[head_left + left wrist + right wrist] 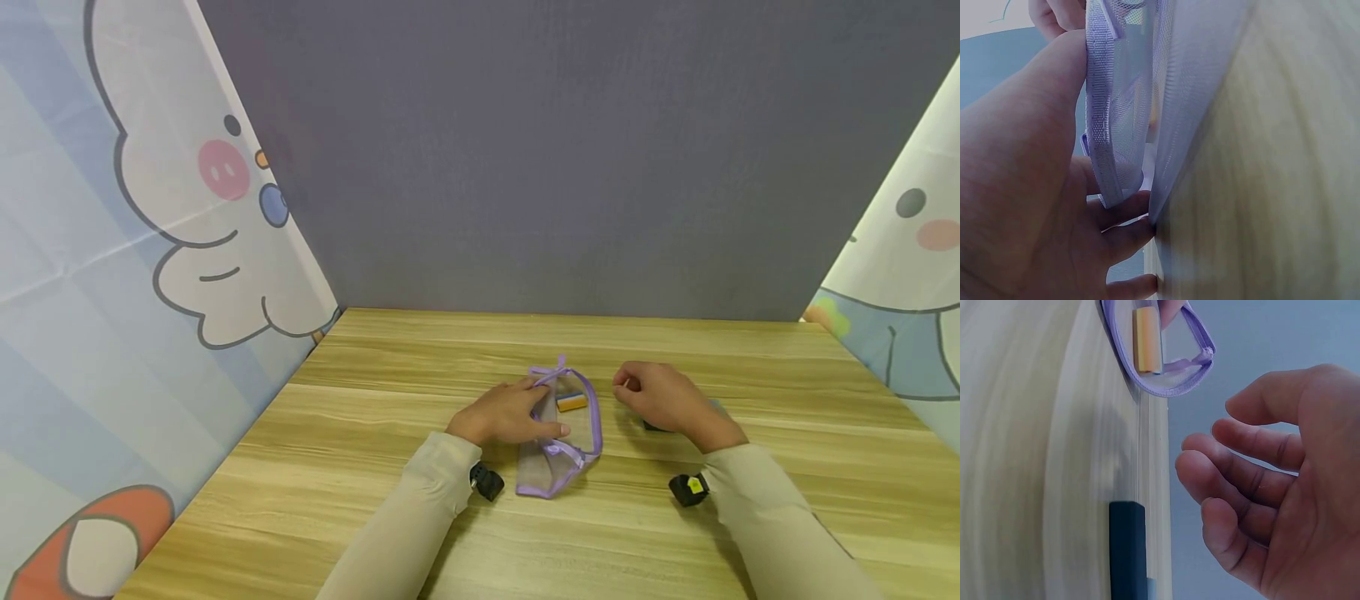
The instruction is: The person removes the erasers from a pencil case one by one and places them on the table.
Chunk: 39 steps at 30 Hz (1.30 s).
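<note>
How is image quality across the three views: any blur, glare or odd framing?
Head view: sharp, evenly lit, soft shadows under both hands. Left wrist view: the mesh pouch fills the frame, the table is blurred. Right wrist view: the table is soft and smeared, the right hand is sharper.

1. Long, plain beige fabric sleeves (420, 508) cover both arms down to the wrists.
2. Small black wrist-worn camera units (487, 481) sit at each cuff; the right one shows a yellow mark.

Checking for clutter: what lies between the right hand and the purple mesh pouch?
Only bare wooden table separates the right hand from the mesh pouch, as the head view shows.
</note>
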### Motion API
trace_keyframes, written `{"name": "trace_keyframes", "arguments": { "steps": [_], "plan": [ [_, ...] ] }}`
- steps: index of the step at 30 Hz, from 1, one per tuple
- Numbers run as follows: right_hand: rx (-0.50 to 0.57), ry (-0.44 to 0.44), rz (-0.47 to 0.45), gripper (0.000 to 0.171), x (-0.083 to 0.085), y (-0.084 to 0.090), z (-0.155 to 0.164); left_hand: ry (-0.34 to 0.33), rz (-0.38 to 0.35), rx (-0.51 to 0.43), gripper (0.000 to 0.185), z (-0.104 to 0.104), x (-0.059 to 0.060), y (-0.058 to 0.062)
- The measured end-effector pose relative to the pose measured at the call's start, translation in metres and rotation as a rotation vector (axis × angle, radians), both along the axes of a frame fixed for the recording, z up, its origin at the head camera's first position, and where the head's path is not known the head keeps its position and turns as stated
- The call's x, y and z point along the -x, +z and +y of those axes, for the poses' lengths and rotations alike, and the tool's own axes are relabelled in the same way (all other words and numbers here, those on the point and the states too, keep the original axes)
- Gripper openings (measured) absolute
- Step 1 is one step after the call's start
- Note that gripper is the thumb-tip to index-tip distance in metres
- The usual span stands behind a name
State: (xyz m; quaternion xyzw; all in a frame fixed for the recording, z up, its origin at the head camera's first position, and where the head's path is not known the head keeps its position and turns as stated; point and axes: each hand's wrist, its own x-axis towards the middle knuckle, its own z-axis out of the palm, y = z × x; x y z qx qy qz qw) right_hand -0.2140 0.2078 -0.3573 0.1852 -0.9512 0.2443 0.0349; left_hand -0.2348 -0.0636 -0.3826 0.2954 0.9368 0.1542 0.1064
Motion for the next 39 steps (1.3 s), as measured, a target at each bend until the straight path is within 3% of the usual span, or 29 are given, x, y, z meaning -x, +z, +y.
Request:
{"name": "trace_keyframes", "arguments": {
  "steps": [6, 15, 39],
  "plan": [
    [-0.087, -0.054, -0.025, 0.016, 0.000, 0.002, -0.009, -0.003, 0.000, 0.008, 0.096, 0.000, 0.000, -0.001],
    [0.022, 0.021, -0.023, 0.014, 0.005, -0.005, -0.015, 0.010, -0.003, 0.013, 0.096, 0.001, 0.000, -0.002],
    [0.007, 0.077, -0.030, 0.014, 0.012, -0.004, -0.033, -0.009, 0.013, 0.031, 0.096, 0.002, 0.003, -0.001]
  ]
}}
